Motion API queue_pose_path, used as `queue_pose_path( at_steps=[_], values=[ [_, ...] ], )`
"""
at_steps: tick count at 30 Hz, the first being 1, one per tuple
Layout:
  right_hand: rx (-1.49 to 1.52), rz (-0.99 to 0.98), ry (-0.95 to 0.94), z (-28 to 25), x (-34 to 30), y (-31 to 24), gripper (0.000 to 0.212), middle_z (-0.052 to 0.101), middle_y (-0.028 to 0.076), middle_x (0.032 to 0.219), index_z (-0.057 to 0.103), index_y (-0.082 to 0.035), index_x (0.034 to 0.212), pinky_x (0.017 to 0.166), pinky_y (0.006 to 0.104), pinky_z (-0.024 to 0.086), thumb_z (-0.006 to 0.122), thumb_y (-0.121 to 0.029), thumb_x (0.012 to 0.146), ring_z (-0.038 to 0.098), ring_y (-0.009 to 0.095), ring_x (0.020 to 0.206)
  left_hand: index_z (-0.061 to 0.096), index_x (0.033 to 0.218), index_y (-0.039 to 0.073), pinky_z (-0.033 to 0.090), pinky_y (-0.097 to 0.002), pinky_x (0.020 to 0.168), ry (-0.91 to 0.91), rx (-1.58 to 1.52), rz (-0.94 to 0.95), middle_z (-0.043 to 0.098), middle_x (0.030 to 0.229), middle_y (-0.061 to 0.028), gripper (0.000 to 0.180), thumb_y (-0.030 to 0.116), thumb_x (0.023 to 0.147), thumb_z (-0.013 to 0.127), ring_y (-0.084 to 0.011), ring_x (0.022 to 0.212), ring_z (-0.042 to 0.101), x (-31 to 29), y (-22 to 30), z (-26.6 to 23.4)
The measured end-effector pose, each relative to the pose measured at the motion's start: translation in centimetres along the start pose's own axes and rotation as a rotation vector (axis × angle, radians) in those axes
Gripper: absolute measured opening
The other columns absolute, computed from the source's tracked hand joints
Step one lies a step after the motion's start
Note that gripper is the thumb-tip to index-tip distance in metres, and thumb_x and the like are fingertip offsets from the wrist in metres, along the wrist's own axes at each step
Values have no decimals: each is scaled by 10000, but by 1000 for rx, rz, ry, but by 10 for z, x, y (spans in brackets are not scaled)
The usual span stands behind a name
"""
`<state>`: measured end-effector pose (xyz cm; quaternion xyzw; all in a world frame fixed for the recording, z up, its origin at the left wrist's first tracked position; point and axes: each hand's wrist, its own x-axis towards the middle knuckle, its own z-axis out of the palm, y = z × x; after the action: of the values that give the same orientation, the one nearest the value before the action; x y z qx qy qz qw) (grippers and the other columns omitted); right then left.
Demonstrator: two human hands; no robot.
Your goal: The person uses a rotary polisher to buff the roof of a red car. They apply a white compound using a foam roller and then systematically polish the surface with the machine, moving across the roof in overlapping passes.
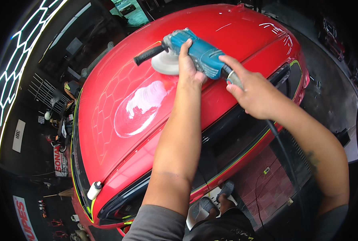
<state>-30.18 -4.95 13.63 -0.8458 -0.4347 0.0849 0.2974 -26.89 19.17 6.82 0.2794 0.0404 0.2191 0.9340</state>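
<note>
A teal polisher (203, 56) with a round white pad (165, 63) rests on the red car roof (179, 20). My left hand (190, 66) is wrapped round the front of its body, thumb on top, fingers mostly hidden beneath. My right hand (254, 91) closes on the grey rear grip, the index finger stretched along the body. A black side handle (149, 54) sticks out to the left, with no hand on it. Nearer to me on the roof lies a whitish swirled polish smear (142, 105). The pad looks slightly blurred.
A white bottle (94, 190) lies at the roof's near left corner. Yellow-green masking tape (243, 157) lines the car's edges. A black power cord (281, 146) hangs from the polisher to the floor. My feet stand on a white platform (194, 215). Another person (71, 87) is far left.
</note>
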Motion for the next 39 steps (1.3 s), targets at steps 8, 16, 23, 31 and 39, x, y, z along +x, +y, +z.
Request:
queue_pose_path(
  at_steps=[8,16,23,31,39],
  values=[
    [37,-94,-102,18,-2,-24,697,727,318,1034,241,-103,1692,897,558,555,563,-179,1078,725,491,970,612,1277,82,603,-539,949,40,45,40,701,1136,-129,516,396,908,792,-329,1024,707,-36,38,-22],
    [47,-129,-116,66,-41,-49,697,725,284,1064,217,-123,1702,930,572,561,546,-170,1089,726,455,965,578,1390,44,588,-627,985,-82,122,14,702,1202,-229,655,499,941,724,-438,1110,703,-101,62,-60],
    [-6,-120,-274,57,-65,-82,874,723,249,1134,283,-130,1703,904,479,617,713,-128,943,756,385,1020,544,1418,21,574,-626,998,-48,51,76,678,1222,-248,713,546,961,700,-451,1154,675,-152,73,-74],
    [43,-299,-299,95,-89,-128,783,716,297,989,256,-141,1714,789,534,625,592,-150,1007,759,446,833,495,1467,7,526,-614,1086,-111,-9,176,638,1277,-233,745,543,984,675,-418,1206,628,-238,112,-103],
    [188,-402,-384,139,-103,-177,743,713,314,1064,240,-164,1720,857,542,593,520,-199,1033,743,447,913,516,1394,-45,551,-609,1059,17,-23,291,649,1243,-225,794,587,951,702,-402,1163,657,-308,161,-133]
  ],
)
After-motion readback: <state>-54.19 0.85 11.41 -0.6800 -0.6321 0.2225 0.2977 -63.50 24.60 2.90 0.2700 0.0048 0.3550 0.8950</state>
